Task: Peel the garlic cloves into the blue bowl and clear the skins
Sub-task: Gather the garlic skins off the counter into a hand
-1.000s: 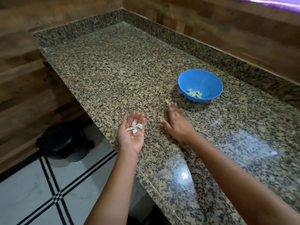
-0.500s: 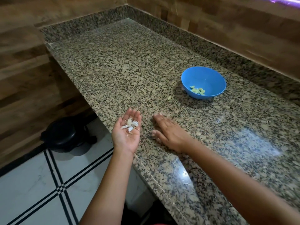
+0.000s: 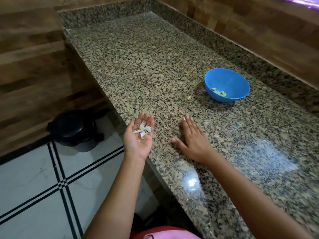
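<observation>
My left hand is held palm up at the counter's front edge, fingers straight, with a small heap of white garlic skins lying on the palm. My right hand lies flat, palm down, on the granite just to its right, fingers straight. The blue bowl stands farther back on the right and has several peeled cloves in its bottom. One loose clove lies on the counter to the left of the bowl.
The speckled granite counter runs back to a granite upstand and wooden walls. A black bin stands on the tiled floor to the left, below the counter's edge.
My right hand has slid back over the counter toward the front edge and my left hand. The left hand still carries the skins. The camera view has shifted.
</observation>
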{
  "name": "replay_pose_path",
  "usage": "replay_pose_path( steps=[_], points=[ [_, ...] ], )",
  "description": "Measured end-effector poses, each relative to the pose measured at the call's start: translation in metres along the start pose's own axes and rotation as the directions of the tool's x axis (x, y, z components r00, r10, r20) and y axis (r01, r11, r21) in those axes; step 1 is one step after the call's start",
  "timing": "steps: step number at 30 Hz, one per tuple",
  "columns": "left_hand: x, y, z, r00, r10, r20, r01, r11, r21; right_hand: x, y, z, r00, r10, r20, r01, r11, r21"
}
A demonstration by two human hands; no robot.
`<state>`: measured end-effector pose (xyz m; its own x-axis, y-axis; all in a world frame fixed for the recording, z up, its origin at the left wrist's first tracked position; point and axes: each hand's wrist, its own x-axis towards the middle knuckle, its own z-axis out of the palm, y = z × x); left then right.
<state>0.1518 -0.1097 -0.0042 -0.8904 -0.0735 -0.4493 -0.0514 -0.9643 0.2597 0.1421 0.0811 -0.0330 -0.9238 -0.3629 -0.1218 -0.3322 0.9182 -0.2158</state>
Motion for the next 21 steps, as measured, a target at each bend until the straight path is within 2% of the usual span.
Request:
replay_pose_path(
  steps=[2, 5, 10, 15, 18, 21],
  points=[
    [-0.001, 0.000, -0.003, 1.000, -0.013, 0.002, 0.013, 1.000, -0.011, -0.003, -0.002, 0.007, 0.997, 0.066, 0.031, -0.062, 0.990, -0.127],
    [-0.003, 0.000, -0.006, 0.999, -0.034, -0.001, 0.034, 0.999, -0.015, 0.014, -0.018, 0.011, 0.992, 0.119, 0.036, -0.113, 0.984, -0.134],
    [-0.007, 0.000, -0.006, 0.998, -0.067, 0.007, 0.067, 0.998, 0.004, 0.047, -0.047, 0.008, 0.993, 0.096, 0.067, -0.082, 0.978, -0.193],
    [-0.008, 0.006, -0.007, 0.996, -0.091, 0.003, 0.091, 0.996, 0.000, 0.022, -0.043, 0.006, 0.983, 0.180, 0.040, -0.172, 0.973, -0.154],
    [-0.009, 0.008, -0.009, 0.994, -0.110, -0.002, 0.110, 0.994, -0.011, 0.006, -0.049, 0.010, 0.969, 0.234, 0.079, -0.222, 0.964, -0.144],
    [-0.011, 0.006, -0.011, 0.992, -0.124, -0.002, 0.124, 0.992, -0.018, 0.026, -0.067, 0.009, 0.963, 0.247, 0.106, -0.231, 0.962, -0.147]
  ],
)
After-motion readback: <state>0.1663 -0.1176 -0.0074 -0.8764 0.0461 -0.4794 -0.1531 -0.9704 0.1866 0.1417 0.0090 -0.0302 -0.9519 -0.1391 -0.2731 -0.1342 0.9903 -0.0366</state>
